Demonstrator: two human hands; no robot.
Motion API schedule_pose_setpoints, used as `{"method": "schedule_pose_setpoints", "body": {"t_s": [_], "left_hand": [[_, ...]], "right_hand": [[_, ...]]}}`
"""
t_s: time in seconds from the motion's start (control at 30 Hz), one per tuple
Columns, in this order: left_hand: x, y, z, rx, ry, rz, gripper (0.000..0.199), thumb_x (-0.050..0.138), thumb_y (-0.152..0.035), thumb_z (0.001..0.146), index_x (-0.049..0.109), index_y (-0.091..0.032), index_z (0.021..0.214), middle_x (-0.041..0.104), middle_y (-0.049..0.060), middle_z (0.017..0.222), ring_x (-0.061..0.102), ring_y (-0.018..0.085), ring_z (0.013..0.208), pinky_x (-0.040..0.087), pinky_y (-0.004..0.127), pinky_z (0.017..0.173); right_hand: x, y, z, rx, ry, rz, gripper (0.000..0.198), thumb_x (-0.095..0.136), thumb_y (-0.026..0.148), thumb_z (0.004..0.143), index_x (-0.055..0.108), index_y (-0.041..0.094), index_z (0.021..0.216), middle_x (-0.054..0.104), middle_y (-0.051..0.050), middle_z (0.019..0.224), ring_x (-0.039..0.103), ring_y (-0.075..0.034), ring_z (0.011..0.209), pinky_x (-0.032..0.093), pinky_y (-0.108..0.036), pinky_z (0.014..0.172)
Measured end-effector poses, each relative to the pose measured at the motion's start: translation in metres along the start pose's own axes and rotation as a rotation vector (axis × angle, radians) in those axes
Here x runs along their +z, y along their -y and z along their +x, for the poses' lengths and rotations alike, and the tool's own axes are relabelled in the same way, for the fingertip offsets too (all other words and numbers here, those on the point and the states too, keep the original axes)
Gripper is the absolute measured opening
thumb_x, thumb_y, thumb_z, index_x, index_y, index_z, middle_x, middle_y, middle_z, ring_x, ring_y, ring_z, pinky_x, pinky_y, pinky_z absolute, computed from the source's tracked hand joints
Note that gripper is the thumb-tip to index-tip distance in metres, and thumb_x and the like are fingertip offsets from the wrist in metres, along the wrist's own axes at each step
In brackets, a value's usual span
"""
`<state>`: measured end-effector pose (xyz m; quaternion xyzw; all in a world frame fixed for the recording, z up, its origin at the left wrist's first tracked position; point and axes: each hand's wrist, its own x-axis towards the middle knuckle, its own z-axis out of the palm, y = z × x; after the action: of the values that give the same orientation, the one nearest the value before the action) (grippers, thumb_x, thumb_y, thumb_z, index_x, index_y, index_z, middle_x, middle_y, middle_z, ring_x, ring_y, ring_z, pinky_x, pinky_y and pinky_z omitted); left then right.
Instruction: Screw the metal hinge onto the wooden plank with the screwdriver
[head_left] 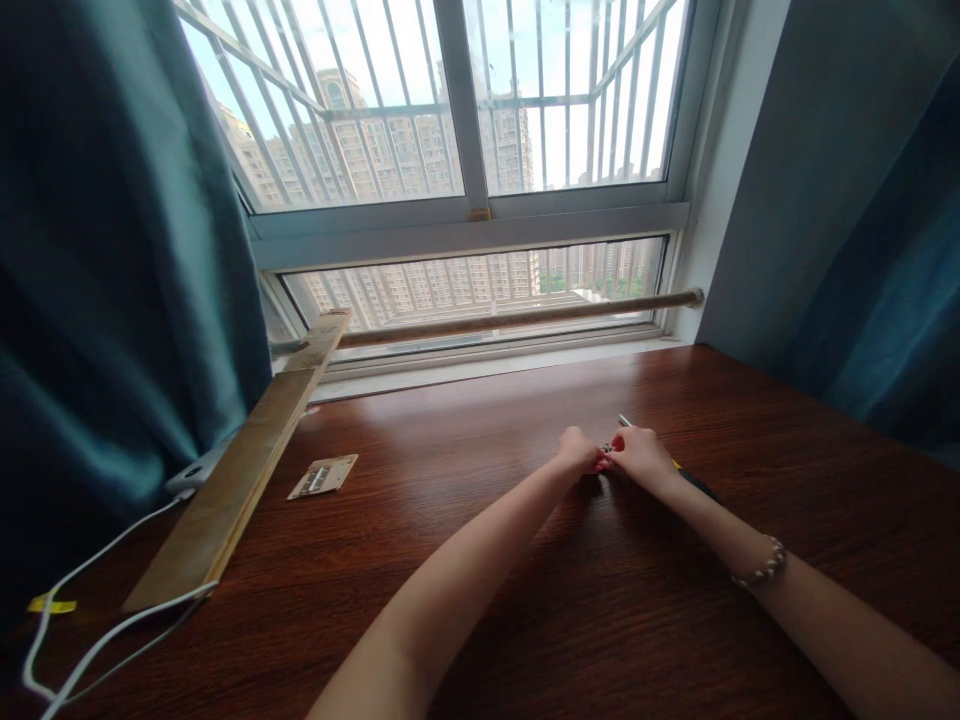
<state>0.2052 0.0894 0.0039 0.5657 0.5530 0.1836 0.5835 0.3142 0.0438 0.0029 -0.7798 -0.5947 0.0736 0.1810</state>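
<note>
My left hand (579, 450) and my right hand (640, 457) are close together above the brown wooden table. Both sets of fingers are pinched around a small metallic piece (606, 449), mostly covered by the fingertips, so its kind cannot be made out. A thin metal shaft (624, 420) sticks out beyond my right hand. On the other side of that wrist shows a black and yellow handle (697, 484), in line with the shaft like a screwdriver. Whether it lies on the table or touches the hand is hidden.
On the left of the table (420, 560) lies a small cardboard piece (324, 477) with metallic parts on it. A long wooden board (240, 470) slants toward the window, beside white cables (112, 630) and a power strip (199, 470). A horizontal pole (517, 318) crosses before the window.
</note>
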Motion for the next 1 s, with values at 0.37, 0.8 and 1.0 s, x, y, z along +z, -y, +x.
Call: {"method": "schedule_pose_setpoints", "body": {"t_s": [0.37, 0.8, 1.0], "left_hand": [[0.000, 0.001, -0.009, 0.035, 0.068, -0.099, 0.017, 0.053, -0.002, 0.069, 0.059, -0.006, 0.054, 0.056, 0.003, 0.046, 0.045, 0.004, 0.038, 0.034, 0.016, 0.038], [-0.052, 0.042, -0.051, 0.094, 0.194, -0.172, 0.036, 0.057, -0.017, 0.073, 0.056, -0.009, 0.109, 0.061, 0.001, 0.056, 0.043, 0.004, 0.038, 0.032, 0.015, 0.040], [-0.125, 0.077, -0.079, 0.350, -0.138, 0.001, 0.030, 0.051, -0.025, 0.076, 0.059, -0.010, 0.101, 0.059, 0.000, 0.056, 0.043, 0.006, 0.038, 0.034, 0.020, 0.040]], "right_hand": [[-0.005, 0.003, -0.005, 0.036, 0.035, -0.104, 0.017, 0.061, 0.030, 0.068, 0.065, 0.019, 0.080, 0.067, -0.009, 0.079, 0.063, -0.023, 0.076, 0.038, -0.026, 0.057], [-0.008, 0.010, -0.015, -0.018, 0.015, -0.226, 0.022, 0.056, 0.037, 0.074, 0.063, 0.019, 0.084, 0.066, -0.010, 0.083, 0.063, -0.026, 0.079, 0.042, -0.029, 0.061], [-0.003, 0.011, -0.020, -0.078, -0.038, -0.317, 0.019, 0.049, 0.032, 0.079, 0.061, 0.017, 0.080, 0.066, -0.010, 0.084, 0.064, -0.026, 0.078, 0.041, -0.030, 0.059]]}}
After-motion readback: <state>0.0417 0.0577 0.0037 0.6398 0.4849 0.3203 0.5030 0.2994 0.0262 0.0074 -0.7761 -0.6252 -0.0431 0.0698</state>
